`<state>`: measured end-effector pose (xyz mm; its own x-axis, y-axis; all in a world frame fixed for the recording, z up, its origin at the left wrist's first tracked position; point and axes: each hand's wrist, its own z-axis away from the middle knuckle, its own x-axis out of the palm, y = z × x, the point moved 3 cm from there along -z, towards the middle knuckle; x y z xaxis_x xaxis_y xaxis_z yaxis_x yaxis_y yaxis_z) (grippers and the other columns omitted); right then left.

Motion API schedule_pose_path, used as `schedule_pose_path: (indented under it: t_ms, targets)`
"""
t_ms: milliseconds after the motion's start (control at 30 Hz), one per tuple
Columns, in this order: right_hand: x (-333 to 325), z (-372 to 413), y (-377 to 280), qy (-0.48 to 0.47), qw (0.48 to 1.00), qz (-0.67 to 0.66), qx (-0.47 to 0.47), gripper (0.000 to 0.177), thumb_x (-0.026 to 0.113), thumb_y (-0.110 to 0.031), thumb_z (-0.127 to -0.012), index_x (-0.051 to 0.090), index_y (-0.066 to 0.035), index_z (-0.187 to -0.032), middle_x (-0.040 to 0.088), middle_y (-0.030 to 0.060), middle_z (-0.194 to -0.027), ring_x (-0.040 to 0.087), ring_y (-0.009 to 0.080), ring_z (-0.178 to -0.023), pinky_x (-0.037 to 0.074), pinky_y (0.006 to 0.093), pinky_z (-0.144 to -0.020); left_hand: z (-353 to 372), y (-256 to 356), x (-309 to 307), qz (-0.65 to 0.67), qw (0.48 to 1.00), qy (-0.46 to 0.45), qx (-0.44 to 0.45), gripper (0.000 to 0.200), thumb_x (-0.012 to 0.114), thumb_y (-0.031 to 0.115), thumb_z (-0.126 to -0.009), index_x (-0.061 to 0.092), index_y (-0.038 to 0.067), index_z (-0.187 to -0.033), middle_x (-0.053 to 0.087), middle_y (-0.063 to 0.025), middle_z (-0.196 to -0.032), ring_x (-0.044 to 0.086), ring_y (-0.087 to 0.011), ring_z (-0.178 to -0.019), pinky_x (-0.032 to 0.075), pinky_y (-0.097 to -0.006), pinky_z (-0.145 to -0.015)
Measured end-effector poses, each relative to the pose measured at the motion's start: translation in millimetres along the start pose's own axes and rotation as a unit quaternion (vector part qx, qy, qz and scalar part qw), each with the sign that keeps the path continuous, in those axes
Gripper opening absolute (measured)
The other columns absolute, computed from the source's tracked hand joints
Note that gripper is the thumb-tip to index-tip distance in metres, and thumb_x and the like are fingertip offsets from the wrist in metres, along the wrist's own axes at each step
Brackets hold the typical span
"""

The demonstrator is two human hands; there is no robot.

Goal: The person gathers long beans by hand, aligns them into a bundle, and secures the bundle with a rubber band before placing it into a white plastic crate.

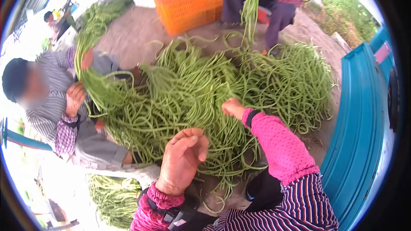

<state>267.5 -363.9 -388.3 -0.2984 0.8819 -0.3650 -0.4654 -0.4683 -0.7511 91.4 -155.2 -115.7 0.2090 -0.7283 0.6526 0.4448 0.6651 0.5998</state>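
Observation:
A large heap of green long beans (205, 77) lies tangled on the ground in front of me. My right hand (233, 108), in a pink dotted sleeve, reaches to the middle of the heap. Its fingers are closed on long beans there, though the fingertips are partly hidden. Nearer to me, my left hand (184, 158) is raised above the front edge of the heap. Its fingers curve loosely with a gap to the thumb, and no bean shows in it.
A seated person (55, 85) on the left holds a long bundle of beans. Across the heap, another person (265, 0) holds a bunch upright. An orange crate (188, 4) stands behind the heap. Blue metal sheeting (355, 137) borders the right; more beans (113, 199) lie lower left.

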Motion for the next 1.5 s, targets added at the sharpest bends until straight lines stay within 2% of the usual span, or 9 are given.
schedule_pose_path:
  t_ms: [200, 300, 333, 467, 733, 1167, 1300, 1367, 1500]
  targets:
    - [45.5, -65.6, 24.4, 0.019, 0.991, -0.123, -0.050, 0.013, 0.058, -0.011, -0.076, 0.058, -0.005, -0.066, 0.052, 0.0017, -0.058, 0.043, 0.0134, -0.049, 0.034, 0.0304, -0.047, -1.9, 7.2, -1.7, 0.034, 0.999, 0.006, -0.032, 0.017, 0.052, 0.008, -0.090, 0.057, -0.002, -0.103, 0.062, -0.0128, -0.086, 0.055, -0.0178, -0.066, 0.045, -0.0268, -0.059]
    - [62.2, -83.4, 30.1, 0.139, 0.988, 0.025, -0.067, 0.010, 0.058, -0.009, -0.079, 0.060, -0.001, -0.074, 0.057, 0.0065, -0.064, 0.050, 0.0234, -0.055, 0.040, 0.0359, -0.053, -5.0, 6.5, -2.6, 0.049, 0.997, 0.004, -0.052, 0.017, 0.052, 0.008, -0.090, 0.057, -0.003, -0.103, 0.062, -0.0139, -0.087, 0.055, -0.0181, -0.065, 0.046, -0.0279, -0.058]
    - [72.0, -98.0, 33.6, 0.129, 0.972, 0.158, -0.119, 0.014, 0.056, -0.010, -0.083, 0.059, 0.002, -0.090, 0.061, 0.0160, -0.083, 0.057, 0.0347, -0.073, 0.045, 0.0420, -0.066, -5.9, 6.5, -2.6, 0.054, 0.997, 0.002, -0.059, 0.018, 0.052, 0.007, -0.090, 0.057, -0.003, -0.103, 0.062, -0.0145, -0.087, 0.056, -0.0184, -0.066, 0.046, -0.0279, -0.058]
    - [78.8, -68.3, 1.9, 0.216, 0.967, 0.134, -0.028, 0.027, 0.052, -0.017, -0.089, 0.051, 0.004, -0.107, 0.052, 0.0257, -0.109, 0.053, 0.0421, -0.100, 0.044, 0.0479, -0.084, -6.3, 5.6, -1.4, 0.084, 0.993, -0.011, -0.082, 0.018, 0.052, 0.004, -0.088, 0.057, -0.004, -0.104, 0.063, -0.0174, -0.089, 0.057, -0.0204, -0.067, 0.047, -0.0279, -0.058]
    - [83.1, -68.0, -26.1, 0.221, 0.962, 0.133, 0.085, 0.046, 0.055, -0.034, -0.086, 0.050, 0.000, -0.118, 0.046, 0.0177, -0.124, 0.044, 0.0355, -0.117, 0.038, 0.0537, -0.091, -3.1, -1.2, -9.6, 0.106, 0.984, 0.017, -0.145, 0.019, 0.054, 0.003, -0.088, 0.056, -0.003, -0.106, 0.063, -0.0176, -0.089, 0.057, -0.0213, -0.067, 0.047, -0.0305, -0.060]
    - [74.2, -86.7, -34.3, 0.147, 0.973, 0.017, 0.178, 0.070, 0.070, -0.040, -0.076, 0.044, 0.002, -0.127, 0.041, 0.0206, -0.134, 0.040, 0.0353, -0.125, 0.039, 0.0495, -0.098, 4.6, 1.9, 0.1, 0.112, 0.983, -0.001, -0.147, 0.017, 0.053, 0.004, -0.089, 0.056, -0.002, -0.105, 0.063, -0.0152, -0.088, 0.055, -0.0192, -0.064, 0.046, -0.0288, -0.059]
    - [73.2, -109.6, -11.6, 0.169, 0.972, -0.127, 0.105, 0.055, 0.080, -0.028, -0.065, 0.062, 0.007, -0.103, 0.067, 0.0208, -0.092, 0.065, 0.0335, -0.084, 0.049, 0.0393, -0.077, 7.3, 0.2, 0.9, 0.108, 0.981, -0.010, -0.162, 0.018, 0.052, 0.004, -0.089, 0.056, -0.002, -0.106, 0.063, -0.0151, -0.089, 0.056, -0.0195, -0.066, 0.047, -0.0292, -0.062]
    - [73.7, -103.9, -15.1, 0.211, 0.972, -0.080, 0.058, 0.043, 0.080, -0.021, -0.065, 0.063, 0.003, -0.097, 0.066, 0.0160, -0.091, 0.064, 0.0250, -0.080, 0.049, 0.0350, -0.075, 5.6, -0.5, 8.0, 0.083, 0.989, -0.006, -0.124, 0.016, 0.053, 0.006, -0.090, 0.057, -0.002, -0.103, 0.063, -0.0139, -0.087, 0.054, -0.0174, -0.062, 0.045, -0.0267, -0.057]
    - [77.3, -68.7, -40.5, 0.127, 0.955, -0.267, -0.014, 0.048, 0.079, -0.005, -0.064, 0.054, 0.002, -0.104, 0.063, 0.0110, -0.096, 0.061, 0.0205, -0.083, 0.050, 0.0324, -0.075, 8.9, 0.3, 10.4, 0.070, 0.993, -0.017, -0.098, 0.015, 0.054, 0.008, -0.090, 0.057, -0.001, -0.102, 0.063, -0.0135, -0.086, 0.053, -0.0165, -0.061, 0.044, -0.0263, -0.054]
